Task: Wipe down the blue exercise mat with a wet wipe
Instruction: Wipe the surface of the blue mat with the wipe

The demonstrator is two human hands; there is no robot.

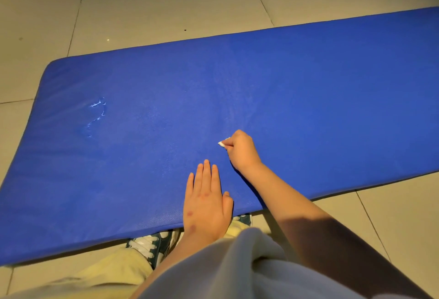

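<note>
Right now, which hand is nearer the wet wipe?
Right. The right hand pinches the wet wipe and holds it against the blue mat. The left hand lies flat on the mat near its front edge, apart from the wipe.

Wears a loose, soft top (249, 263) in pale grey-blue, bunched into thick folds at the front. Has on pale yellow trousers (114, 272), wide in the leg. Goes shod in dark teal sneakers (148, 246) with white patches and broad white laces. Shows bare forearms down to the left grip (206, 203) and the right grip (242, 151), with a few small round marks on the left one's back.
</note>
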